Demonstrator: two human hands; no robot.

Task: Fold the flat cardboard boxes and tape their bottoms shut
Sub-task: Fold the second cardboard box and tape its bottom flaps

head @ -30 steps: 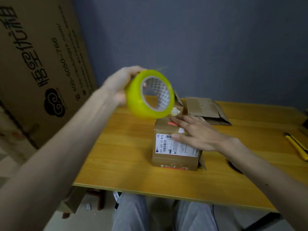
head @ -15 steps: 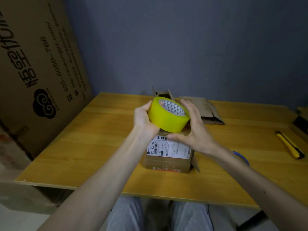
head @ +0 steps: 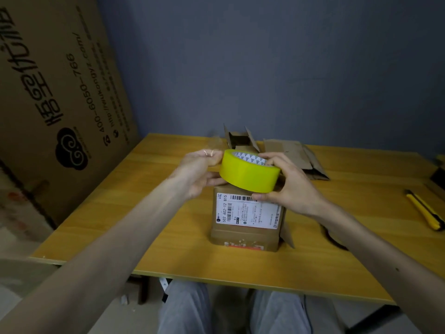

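Head view: on the table [head: 337,261], one folded box [head: 245,227] stands near me, with an open box [head: 237,138] and flat cardboard [head: 289,153] behind it. Just above the near box, my right hand [head: 293,189] grips the yellow tape roll [head: 248,175], and my left hand [head: 197,172] pinches its left edge, apparently the loose end. Taping looks barely begun; the flat cardboard awaits folding.
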